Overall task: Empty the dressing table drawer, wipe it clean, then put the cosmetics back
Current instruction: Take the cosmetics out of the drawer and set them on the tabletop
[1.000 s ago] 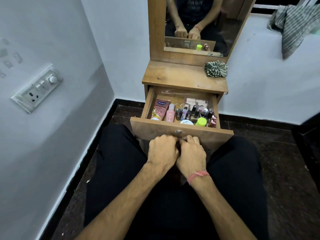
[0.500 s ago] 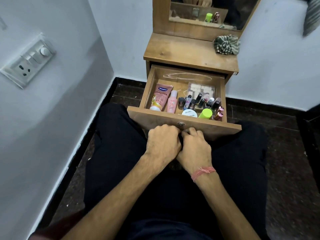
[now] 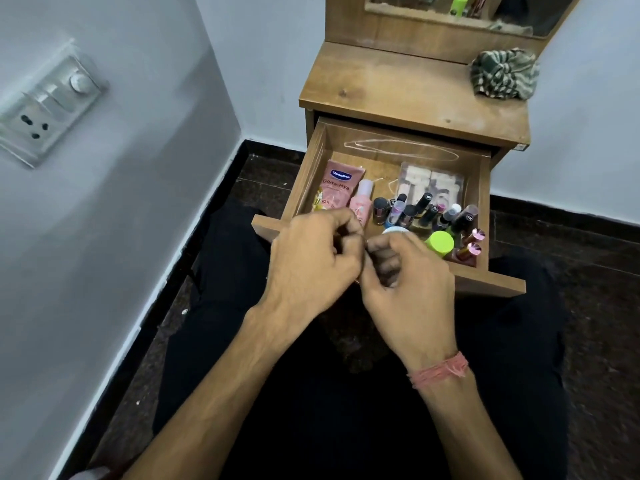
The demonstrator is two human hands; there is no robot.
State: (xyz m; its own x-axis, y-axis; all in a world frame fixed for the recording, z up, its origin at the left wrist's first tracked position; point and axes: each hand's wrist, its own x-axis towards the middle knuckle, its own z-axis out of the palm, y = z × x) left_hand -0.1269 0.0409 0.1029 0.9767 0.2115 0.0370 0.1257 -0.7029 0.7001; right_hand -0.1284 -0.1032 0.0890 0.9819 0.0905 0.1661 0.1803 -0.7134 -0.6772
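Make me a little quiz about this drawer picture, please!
1. True or false: the drawer is shut.
2. What lies on the tabletop? A) comb B) striped cloth C) cup
3. Fill in: the lime green cap sits near the drawer's ____ side.

Key: 1 false, it is pulled open. 2 B. 3 right.

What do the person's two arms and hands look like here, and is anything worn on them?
Both forearms are bare, with no sleeves, gloves, rings or watch in view. The left hand has nothing on its wrist. The right hand has a pink thread bracelet tied round the wrist, its ends slightly frayed.
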